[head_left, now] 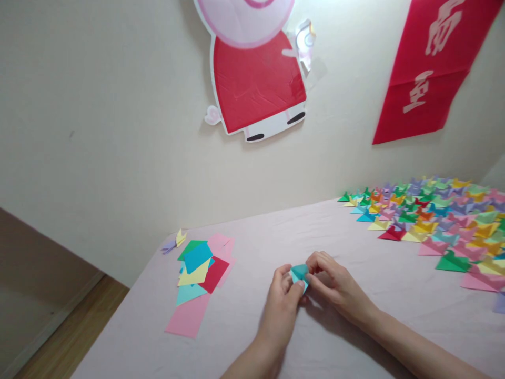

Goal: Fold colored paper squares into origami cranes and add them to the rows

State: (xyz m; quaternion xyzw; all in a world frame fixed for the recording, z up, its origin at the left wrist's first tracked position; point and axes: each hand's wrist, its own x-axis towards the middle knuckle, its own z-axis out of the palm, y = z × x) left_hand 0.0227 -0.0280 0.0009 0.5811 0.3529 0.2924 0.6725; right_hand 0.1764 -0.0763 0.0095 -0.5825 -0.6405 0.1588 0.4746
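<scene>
A small teal sheet of origami paper [300, 272], partly folded, is held between my two hands a little above the table. My left hand [282, 295] grips its left and lower side, thumb lying across the front. At the right edge, the thumb and fingertips of my right hand [329, 281] pinch the paper. Fingers cover part of the folds, so the exact shape is hard to make out. Left of my hands lies a loose pile of coloured paper squares [198, 257], with a pink sheet [189, 316] nearest me.
Many folded paper birds [426, 226] in mixed colours stand in rows at the right. Two small folded pieces, one yellow [181, 238] and one purple [169, 246], lie at the far left corner. A wall with a cartoon cutout [258, 84] and red banner [426, 79] rises behind the table [244, 347].
</scene>
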